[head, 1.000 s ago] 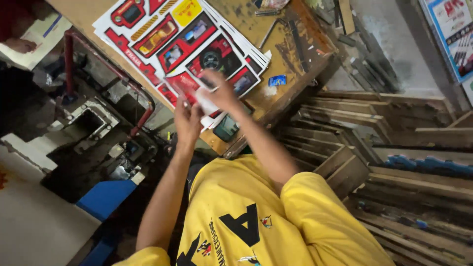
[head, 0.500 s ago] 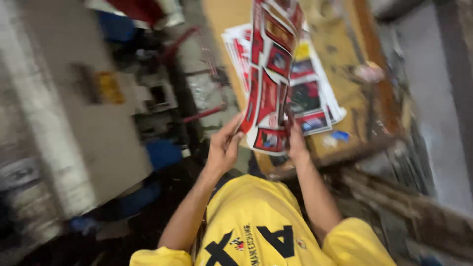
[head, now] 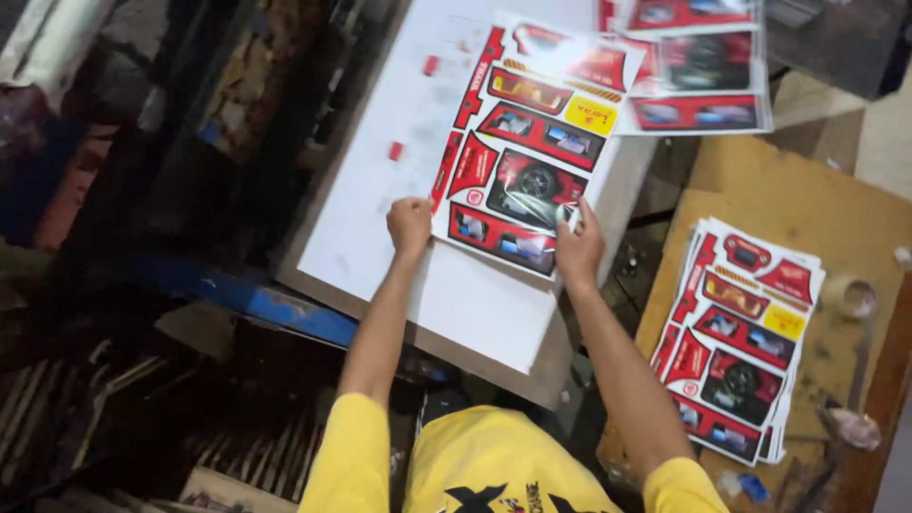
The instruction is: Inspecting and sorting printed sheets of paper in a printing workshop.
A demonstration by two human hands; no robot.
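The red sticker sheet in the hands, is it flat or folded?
Flat: the sheet lies spread on the white board, both hands at its near corners.

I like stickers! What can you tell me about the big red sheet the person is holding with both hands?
The sticker sheet is glossy and mostly red, printed with black, yellow and white panels and a wheel picture. It lies flat on the white board. The left hand pinches its lower left corner and the right hand its lower right corner.

Both hands (head: 410, 224) pin sticker sheet (head: 522, 152) — on white board (head: 380, 190).
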